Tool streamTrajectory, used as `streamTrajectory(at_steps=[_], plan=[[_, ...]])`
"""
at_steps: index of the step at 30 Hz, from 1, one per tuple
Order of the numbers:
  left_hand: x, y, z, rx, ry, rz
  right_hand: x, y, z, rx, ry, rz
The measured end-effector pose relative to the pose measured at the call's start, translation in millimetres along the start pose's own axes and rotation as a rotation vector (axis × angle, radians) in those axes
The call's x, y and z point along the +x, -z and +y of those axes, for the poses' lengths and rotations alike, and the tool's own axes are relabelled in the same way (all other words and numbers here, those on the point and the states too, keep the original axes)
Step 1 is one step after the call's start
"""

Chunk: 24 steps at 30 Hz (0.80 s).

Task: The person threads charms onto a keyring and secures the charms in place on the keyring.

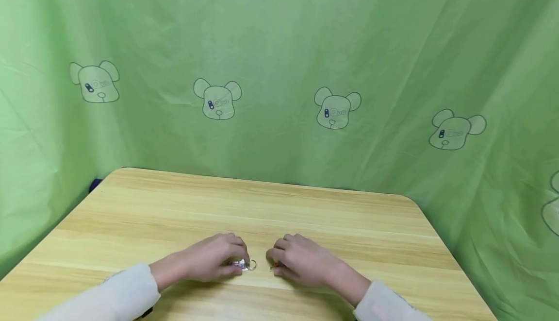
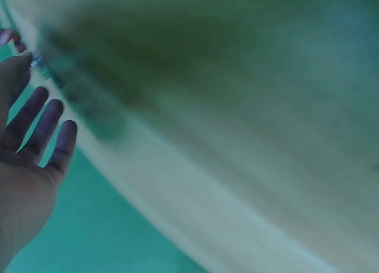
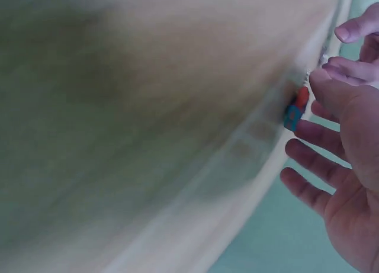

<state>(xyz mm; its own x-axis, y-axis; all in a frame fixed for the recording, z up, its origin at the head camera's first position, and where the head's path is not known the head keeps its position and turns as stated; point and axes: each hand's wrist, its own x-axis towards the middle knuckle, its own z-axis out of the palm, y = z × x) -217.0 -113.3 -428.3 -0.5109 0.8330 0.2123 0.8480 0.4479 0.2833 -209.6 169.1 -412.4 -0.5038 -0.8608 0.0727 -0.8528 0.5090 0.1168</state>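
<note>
Side by side near the table's front, my two hands reach down to two small keychains. The left hand (image 1: 218, 257) has thumb and forefinger about a silvery-white keychain (image 1: 240, 263), whose metal ring (image 1: 254, 264) points toward the right hand. My right hand (image 1: 305, 262) has thumb and fingers at an orange and blue keychain (image 3: 294, 114); a small metal part (image 1: 271, 268) pokes out to its left. Both keychains are low at the tabletop and partly covered by fingers. In the wrist views the other fingers hang loosely spread.
The hands work over a wood-grain table (image 1: 262, 209) with rounded far corners. A green curtain (image 1: 279, 44) printed with bear heads surrounds it. Something dark blue (image 1: 94, 184) shows behind the far left corner.
</note>
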Motion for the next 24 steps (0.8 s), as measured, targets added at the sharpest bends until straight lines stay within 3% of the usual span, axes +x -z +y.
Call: streamTrajectory(at_steps=[2,8,15,20,24], plan=[[-1.3,-4.1,-2.1,-0.031,-0.012,0.015,0.3,-3.1,-1.5,0.013,0.013,0.024],[0.4,-8.1,-3.9,-0.092,0.040,0.026,1.9,-11.3,-4.5,0.012,0.031,0.101],[5.5,-9.6,-7.6,-0.146,0.086,0.010,4.7,-12.4,-5.3,0.076,-0.006,0.089],[10.2,-9.5,-8.0,-0.123,0.125,-0.015,5.8,-9.8,-4.3,0.157,-0.027,0.073],[13.8,-8.6,-5.0,-0.061,0.104,-0.031,5.7,-9.4,-4.6,0.146,-0.019,0.074]])
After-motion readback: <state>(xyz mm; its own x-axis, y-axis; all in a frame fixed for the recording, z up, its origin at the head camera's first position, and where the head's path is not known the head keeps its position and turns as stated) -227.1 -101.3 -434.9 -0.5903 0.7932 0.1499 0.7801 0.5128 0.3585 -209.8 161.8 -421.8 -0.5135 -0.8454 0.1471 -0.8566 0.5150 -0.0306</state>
